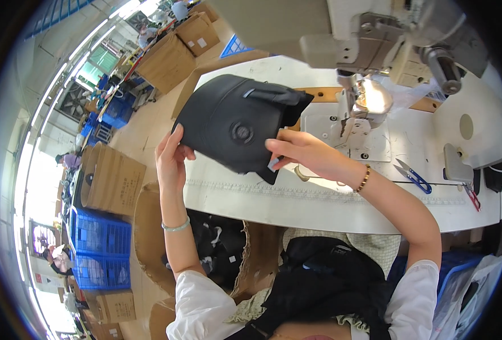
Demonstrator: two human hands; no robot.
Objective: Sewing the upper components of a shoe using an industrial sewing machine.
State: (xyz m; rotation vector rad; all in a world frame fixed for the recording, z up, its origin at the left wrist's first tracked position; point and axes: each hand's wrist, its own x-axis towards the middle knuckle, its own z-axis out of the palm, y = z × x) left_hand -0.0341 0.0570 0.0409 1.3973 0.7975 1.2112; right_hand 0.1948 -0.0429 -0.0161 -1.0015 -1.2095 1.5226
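A black sewn bag piece [217,122] with a round raised emblem and a folded strap along its upper right is held up over the white sewing table [228,198]. My left hand [173,152] grips its left edge, thumb on the front face. At its lower right corner my right hand [305,152] pinches the edge, where a small light-grey tab [273,164] shows by the fingers. To the right of the piece stands a sewing machine [356,107] with its lamp lit; the piece is apart from the needle area.
Blue-handled thread snips [415,178] and red-handled snips [473,199] lie at the table's right. A ruler strip [319,191] runs along the front edge. Below, a cardboard box [149,238] holds black pieces. Blue crates [101,249] and cartons [112,178] stand left; a plastic bag [466,294] hangs right.
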